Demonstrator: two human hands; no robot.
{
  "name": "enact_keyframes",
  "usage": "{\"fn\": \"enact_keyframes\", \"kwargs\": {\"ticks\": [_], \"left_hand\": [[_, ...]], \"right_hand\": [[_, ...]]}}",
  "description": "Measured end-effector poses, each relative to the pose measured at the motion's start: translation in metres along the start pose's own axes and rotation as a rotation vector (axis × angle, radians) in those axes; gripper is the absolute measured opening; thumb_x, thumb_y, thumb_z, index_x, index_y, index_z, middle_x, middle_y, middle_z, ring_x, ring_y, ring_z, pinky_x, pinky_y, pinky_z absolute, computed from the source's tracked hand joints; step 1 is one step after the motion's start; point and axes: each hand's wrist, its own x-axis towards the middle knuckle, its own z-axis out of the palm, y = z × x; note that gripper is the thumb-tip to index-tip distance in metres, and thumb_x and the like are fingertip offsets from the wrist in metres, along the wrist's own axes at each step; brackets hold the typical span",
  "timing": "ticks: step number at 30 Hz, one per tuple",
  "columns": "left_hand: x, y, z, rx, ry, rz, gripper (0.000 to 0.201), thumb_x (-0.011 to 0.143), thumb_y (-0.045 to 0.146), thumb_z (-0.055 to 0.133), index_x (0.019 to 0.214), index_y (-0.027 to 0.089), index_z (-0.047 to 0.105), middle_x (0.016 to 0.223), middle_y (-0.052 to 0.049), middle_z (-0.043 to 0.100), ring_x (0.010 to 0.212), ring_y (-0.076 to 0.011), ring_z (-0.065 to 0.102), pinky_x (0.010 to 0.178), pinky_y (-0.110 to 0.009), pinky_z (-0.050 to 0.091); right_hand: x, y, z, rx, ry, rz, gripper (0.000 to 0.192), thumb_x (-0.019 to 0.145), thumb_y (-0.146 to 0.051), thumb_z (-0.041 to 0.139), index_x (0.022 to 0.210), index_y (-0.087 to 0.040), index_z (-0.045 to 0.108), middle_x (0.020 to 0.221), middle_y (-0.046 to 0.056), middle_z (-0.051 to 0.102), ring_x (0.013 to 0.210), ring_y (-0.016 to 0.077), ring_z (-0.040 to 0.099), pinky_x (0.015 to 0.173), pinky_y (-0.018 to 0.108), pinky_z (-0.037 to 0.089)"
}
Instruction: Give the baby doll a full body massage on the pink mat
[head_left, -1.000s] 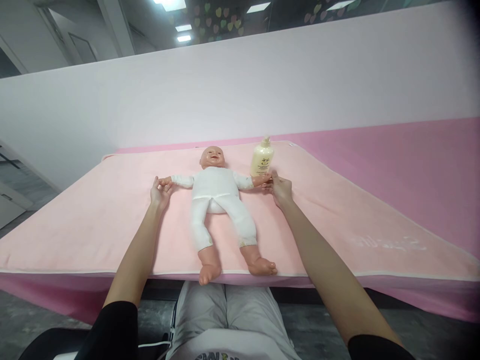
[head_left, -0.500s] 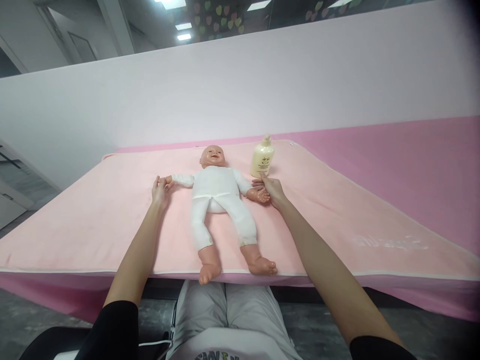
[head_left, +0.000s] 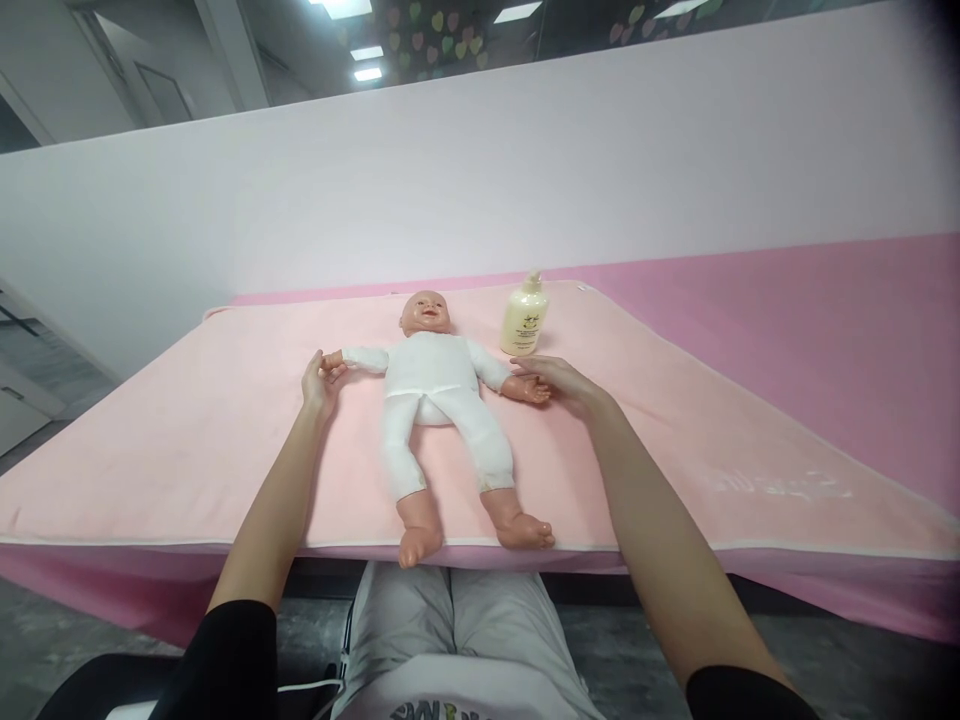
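Note:
A baby doll (head_left: pixel 431 365) with a white cloth body lies face up, its arms spread and its feet toward me. My left hand (head_left: pixel 321 383) is closed around the doll's small hand at the left, holding that arm straight out. On the other side, my right hand (head_left: pixel 562 378) lies with fingers stretched out along the back of the doll's other hand (head_left: pixel 526 389), touching or very close to it. The doll's palm there faces up. Just beyond my right fingers stands a pale yellow pump bottle (head_left: pixel 524 318), upright.
A light pink towel (head_left: pixel 187 430) lies under the doll, over a darker pink table cover (head_left: pixel 862 350). Behind the table rises a white partition (head_left: pixel 480 180). The table's front edge runs just above my lap.
My right hand has shifted right and its fingers have straightened. The doll's hand beside it has swung slightly outward. My left hand has barely moved.

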Motion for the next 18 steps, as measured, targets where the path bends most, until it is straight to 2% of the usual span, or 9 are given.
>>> {"fn": "enact_keyframes", "kwargs": {"ticks": [4,6,8,10,12,14,16,18], "left_hand": [[-0.001,0.004,-0.001,-0.066,0.066,-0.064,0.029,0.084,0.021,0.054,0.113,0.020,0.052,0.075,0.000,0.059,0.056,-0.0115,0.058,0.080,-0.036,0.056],[0.000,0.005,-0.001,-0.071,0.067,-0.070,0.030,0.083,0.020,0.052,0.113,0.019,0.051,0.076,-0.001,0.059,0.055,-0.0122,0.057,0.079,-0.037,0.056],[0.001,0.005,-0.002,-0.075,0.065,-0.071,0.028,0.082,0.020,0.051,0.110,0.019,0.051,0.075,-0.002,0.059,0.054,-0.0127,0.057,0.078,-0.037,0.056],[0.003,0.006,-0.001,-0.079,0.083,-0.075,0.023,0.082,0.019,0.049,0.105,0.018,0.053,0.074,-0.002,0.059,0.054,-0.0128,0.057,0.075,-0.036,0.056],[0.004,0.007,-0.001,-0.035,0.129,-0.055,0.018,0.082,0.019,0.047,0.098,0.017,0.054,0.072,-0.001,0.059,0.053,-0.0121,0.057,0.070,-0.032,0.055],[0.006,0.007,-0.002,0.108,0.184,0.013,0.016,0.083,0.020,0.046,0.095,0.015,0.056,0.070,-0.001,0.058,0.051,-0.0110,0.056,0.065,-0.028,0.053],[0.006,0.007,-0.005,0.310,0.229,0.114,0.020,0.085,0.021,0.046,0.099,0.013,0.056,0.074,-0.002,0.060,0.053,-0.0111,0.058,0.064,-0.026,0.052],[0.006,0.008,-0.011,0.497,0.263,0.216,0.030,0.086,0.022,0.047,0.113,0.011,0.053,0.087,-0.006,0.064,0.064,-0.0125,0.063,0.069,-0.027,0.052]], "right_hand": [[-0.013,-0.008,-0.017,-0.193,-0.221,0.080,0.061,0.062,-0.023,0.084,0.119,-0.018,0.062,0.084,0.007,0.070,0.063,0.0156,0.062,0.048,0.023,0.052],[-0.015,-0.009,-0.021,-0.237,-0.250,0.073,0.059,0.062,-0.021,0.084,0.118,-0.017,0.064,0.077,0.006,0.069,0.060,0.0141,0.060,0.045,0.022,0.050],[-0.014,-0.008,-0.022,-0.195,-0.229,0.037,0.050,0.065,-0.023,0.082,0.111,-0.016,0.067,0.078,0.007,0.069,0.059,0.0119,0.059,0.046,0.020,0.051],[-0.010,-0.004,-0.023,-0.109,-0.129,0.014,0.041,0.067,-0.021,0.081,0.105,-0.014,0.068,0.081,0.009,0.069,0.060,0.0110,0.059,0.048,0.020,0.052],[-0.005,0.000,-0.025,-0.031,0.067,0.009,0.035,0.067,-0.016,0.080,0.099,-0.011,0.067,0.076,0.009,0.068,0.057,0.0113,0.059,0.046,0.019,0.052],[0.000,0.004,-0.026,0.010,0.249,0.005,0.031,0.067,-0.011,0.078,0.095,-0.010,0.065,0.066,0.007,0.066,0.052,0.0111,0.058,0.044,0.019,0.051],[0.003,0.006,-0.028,0.015,0.322,0.000,0.030,0.066,-0.010,0.078,0.093,-0.010,0.065,0.062,0.006,0.064,0.050,0.0108,0.058,0.044,0.019,0.052],[0.005,0.007,-0.030,-0.024,0.343,0.008,0.026,0.067,-0.012,0.078,0.089,-0.011,0.065,0.062,0.006,0.064,0.049,0.0107,0.058,0.047,0.020,0.052]]}}
